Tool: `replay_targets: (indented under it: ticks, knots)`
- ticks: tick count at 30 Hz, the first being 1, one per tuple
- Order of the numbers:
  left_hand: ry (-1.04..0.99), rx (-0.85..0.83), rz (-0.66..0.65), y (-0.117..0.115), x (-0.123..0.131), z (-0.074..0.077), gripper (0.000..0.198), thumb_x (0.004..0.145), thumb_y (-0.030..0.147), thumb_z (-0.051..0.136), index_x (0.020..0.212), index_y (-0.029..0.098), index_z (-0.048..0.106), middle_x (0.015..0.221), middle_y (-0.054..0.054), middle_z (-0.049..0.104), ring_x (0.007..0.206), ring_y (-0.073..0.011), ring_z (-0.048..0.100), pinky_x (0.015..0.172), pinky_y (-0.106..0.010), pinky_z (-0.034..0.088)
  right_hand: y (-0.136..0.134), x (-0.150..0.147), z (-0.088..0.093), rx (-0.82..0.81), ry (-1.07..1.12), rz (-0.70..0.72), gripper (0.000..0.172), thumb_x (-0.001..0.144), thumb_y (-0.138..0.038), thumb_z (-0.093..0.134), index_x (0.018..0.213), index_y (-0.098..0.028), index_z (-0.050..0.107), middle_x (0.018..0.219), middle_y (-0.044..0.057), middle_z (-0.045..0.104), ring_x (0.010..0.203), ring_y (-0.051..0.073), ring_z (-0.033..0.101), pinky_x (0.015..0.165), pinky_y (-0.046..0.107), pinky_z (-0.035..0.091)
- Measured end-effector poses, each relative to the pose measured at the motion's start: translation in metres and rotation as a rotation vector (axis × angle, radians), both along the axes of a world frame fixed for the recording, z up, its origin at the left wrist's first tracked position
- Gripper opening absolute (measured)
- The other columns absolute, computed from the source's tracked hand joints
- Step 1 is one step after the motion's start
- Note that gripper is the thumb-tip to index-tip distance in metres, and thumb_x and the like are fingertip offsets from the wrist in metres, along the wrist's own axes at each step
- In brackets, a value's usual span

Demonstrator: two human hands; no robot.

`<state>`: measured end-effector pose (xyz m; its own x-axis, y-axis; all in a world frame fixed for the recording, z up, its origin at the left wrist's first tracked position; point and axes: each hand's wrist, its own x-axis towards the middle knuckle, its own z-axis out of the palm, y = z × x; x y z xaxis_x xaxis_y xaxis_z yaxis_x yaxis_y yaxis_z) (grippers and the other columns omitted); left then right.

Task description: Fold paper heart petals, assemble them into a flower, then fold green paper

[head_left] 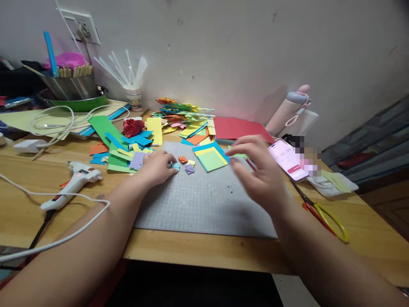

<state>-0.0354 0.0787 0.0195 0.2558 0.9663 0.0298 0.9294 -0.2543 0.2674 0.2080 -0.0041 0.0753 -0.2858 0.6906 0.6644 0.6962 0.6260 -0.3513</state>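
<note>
My left hand [159, 167] rests on the left of the grey cutting mat [204, 209], its fingertips closed on a small light blue folded paper [175, 166]. Just to the right lie small folded papers in orange [183, 159], yellow [191, 163] and purple [189, 169]. Somewhat blurred, my right hand [260, 177] hovers over the mat's right side, fingers apart, with nothing visible in it. Beside its fingertips is a stack of square paper sheets [211, 158], green on top of yellow and blue.
Left of the mat are a glue gun [72, 185] with its cable and loose coloured paper strips [118, 157]. Scissors [322, 217] and a lit phone [289, 160] lie at right. Red paper [239, 129], paper flowers [179, 111] and a cup of white sticks [132, 97] stand behind.
</note>
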Motion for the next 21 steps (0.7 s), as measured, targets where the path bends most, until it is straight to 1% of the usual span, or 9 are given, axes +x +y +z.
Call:
replay_targets:
  ticks: [1,3,5,7,9,12,15,18,21]
  knots:
    - [-0.011,0.007,0.000,0.000,0.001,-0.001,0.029,0.071,0.038,0.062,0.096,0.023,0.067,0.105,-0.009,0.064,0.104,-0.0316,0.052,0.083,-0.039,0.034,0.004,-0.005,-0.008,-0.068,-0.038,0.027,0.018,0.087,-0.019,0.053,0.101,-0.022,0.063,0.107,0.007,0.058,0.101,0.022,0.055,0.085,0.039,0.044]
    - [-0.037,0.013,-0.004,-0.001,0.003,-0.001,0.028,0.070,0.036,0.063,0.094,0.023,0.067,0.102,-0.008,0.065,0.100,-0.0301,0.054,0.081,-0.038,0.035,0.016,-0.019,-0.027,-0.260,-0.141,0.070,0.021,0.082,-0.015,0.057,0.100,-0.023,0.064,0.106,0.006,0.058,0.104,0.023,0.053,0.087,0.039,0.040]
    - [-0.072,0.012,-0.001,-0.004,0.005,0.000,0.026,0.069,0.034,0.063,0.092,0.022,0.067,0.096,-0.007,0.067,0.094,-0.0281,0.057,0.078,-0.036,0.036,0.030,-0.032,-0.047,-0.395,-0.171,0.024,0.026,0.081,-0.017,0.060,0.105,-0.025,0.063,0.111,0.005,0.058,0.106,0.023,0.051,0.089,0.039,0.035]
    - [-0.115,0.004,0.005,-0.006,0.006,0.000,0.024,0.069,0.034,0.063,0.089,0.021,0.067,0.089,-0.006,0.068,0.086,-0.0257,0.059,0.073,-0.034,0.037,0.044,-0.044,-0.064,-0.420,-0.156,-0.027,0.023,0.083,-0.022,0.059,0.106,-0.025,0.063,0.108,0.006,0.059,0.104,0.024,0.051,0.086,0.040,0.034]
    - [-0.168,-0.003,0.002,-0.007,0.006,0.000,0.022,0.069,0.034,0.063,0.085,0.020,0.068,0.083,-0.005,0.067,0.078,-0.0231,0.059,0.068,-0.031,0.038,0.054,-0.053,-0.075,-0.431,-0.127,-0.088,0.020,0.084,-0.027,0.059,0.102,-0.024,0.065,0.105,0.008,0.059,0.103,0.026,0.050,0.083,0.040,0.033]
    - [-0.261,-0.016,-0.014,-0.006,0.004,-0.003,0.019,0.068,0.033,0.063,0.080,0.019,0.068,0.077,-0.003,0.066,0.071,-0.0200,0.058,0.061,-0.028,0.037,0.062,-0.060,-0.083,-0.439,-0.081,-0.159,0.020,0.079,-0.030,0.065,0.096,-0.022,0.066,0.103,0.009,0.058,0.102,0.029,0.048,0.083,0.043,0.031]
    - [-0.369,-0.036,-0.026,-0.003,0.001,-0.004,0.024,0.065,0.031,0.063,0.084,0.018,0.069,0.074,-0.002,0.065,0.068,-0.0183,0.056,0.059,-0.026,0.037,0.063,-0.062,-0.083,-0.446,-0.030,-0.162,0.018,0.074,-0.027,0.069,0.092,-0.023,0.066,0.104,0.008,0.057,0.103,0.029,0.046,0.085,0.043,0.028]
    - [-0.495,-0.070,-0.030,-0.003,0.001,-0.004,0.030,0.065,0.031,0.062,0.091,0.018,0.070,0.071,-0.001,0.064,0.067,-0.0174,0.054,0.060,-0.025,0.037,0.060,-0.061,-0.080,-0.476,0.049,-0.103,0.014,0.072,-0.021,0.068,0.086,-0.024,0.065,0.097,0.004,0.060,0.099,0.025,0.049,0.086,0.042,0.028]
    - [-0.645,-0.130,-0.034,-0.006,0.004,-0.001,0.028,0.065,0.032,0.062,0.087,0.017,0.070,0.069,0.000,0.064,0.064,-0.0162,0.053,0.059,-0.025,0.037,0.057,-0.059,-0.077,-0.529,0.169,-0.008,0.006,0.072,-0.019,0.066,0.077,-0.022,0.063,0.081,0.000,0.063,0.085,0.020,0.054,0.084,0.039,0.032]
